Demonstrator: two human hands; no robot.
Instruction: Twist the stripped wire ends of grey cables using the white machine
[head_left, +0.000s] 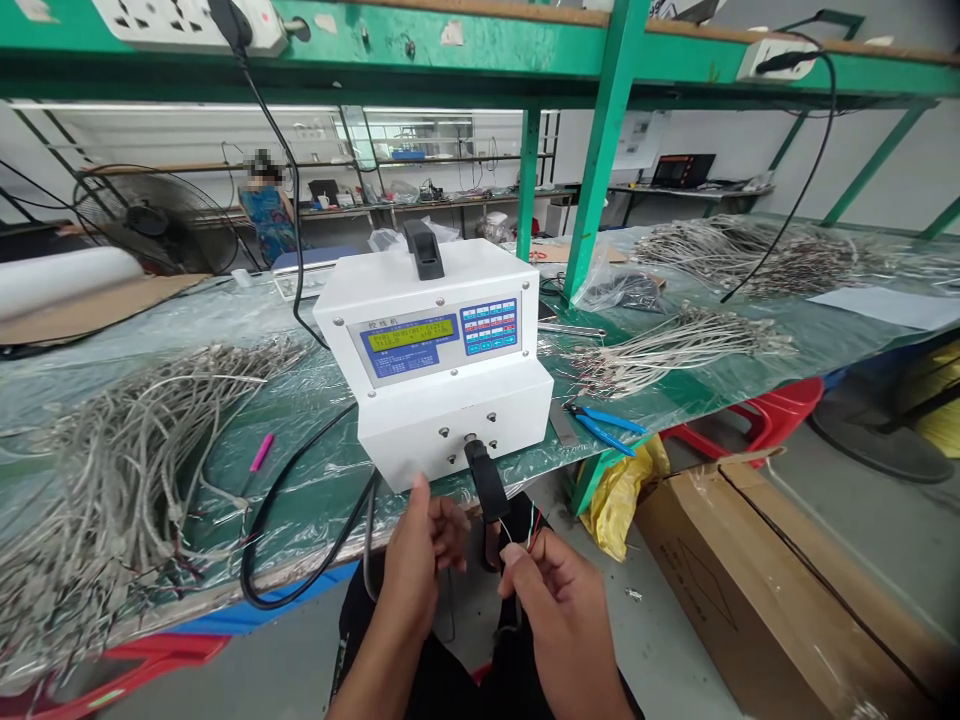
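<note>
A white wire-twisting machine (450, 420) with a lit display and keypad stands at the bench edge. From its front a black twisting head (487, 482) points down toward me. My right hand (559, 600) is just below and right of that head, fingertips pinched on thin wires (534, 525), with red, white and dark strands showing. One pale strand runs up to the end of the head; whether it is gripped there I cannot tell. My left hand (426, 550) is left of the head, thumb up and fingers loosely curled apart, holding nothing visible.
Bundles of grey cables lie left (112, 490) and right (667, 350) of the machine. Blue-handled cutters (604, 425) and a pink pen (262, 452) rest on the bench. A cardboard box (750, 580) stands on the floor at right. A green post (600, 150) rises behind. Someone is in the background.
</note>
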